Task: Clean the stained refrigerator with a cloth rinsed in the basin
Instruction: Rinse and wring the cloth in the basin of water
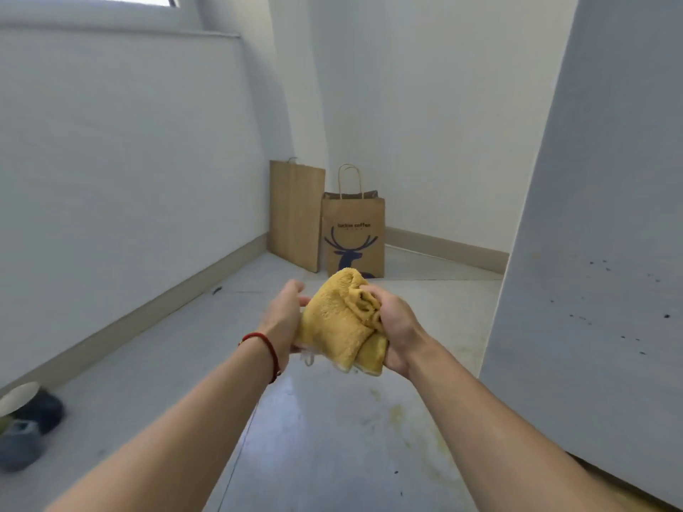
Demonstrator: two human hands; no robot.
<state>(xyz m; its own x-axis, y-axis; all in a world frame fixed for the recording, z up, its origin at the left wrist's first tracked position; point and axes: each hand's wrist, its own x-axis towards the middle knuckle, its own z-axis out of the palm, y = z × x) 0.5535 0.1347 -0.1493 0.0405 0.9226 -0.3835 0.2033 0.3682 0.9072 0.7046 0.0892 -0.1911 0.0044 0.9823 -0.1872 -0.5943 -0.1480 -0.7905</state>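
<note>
A bunched yellow cloth [338, 319] hangs in front of me at mid-frame, held by both hands above the floor. My right hand [393, 323] grips its right side with curled fingers. My left hand [284, 315], with a red string on the wrist, holds the cloth's left side from behind; its fingertips are hidden by the cloth. The grey-white refrigerator side [598, 253] rises at the right, speckled with small dark stains on its lower part. No basin is in view.
Two brown paper bags [354, 234] stand in the far corner against the white walls. Dark slippers [26, 434] and a pale round object lie at the lower left. The grey floor [332, 437] shows yellowish smears near the refrigerator's base.
</note>
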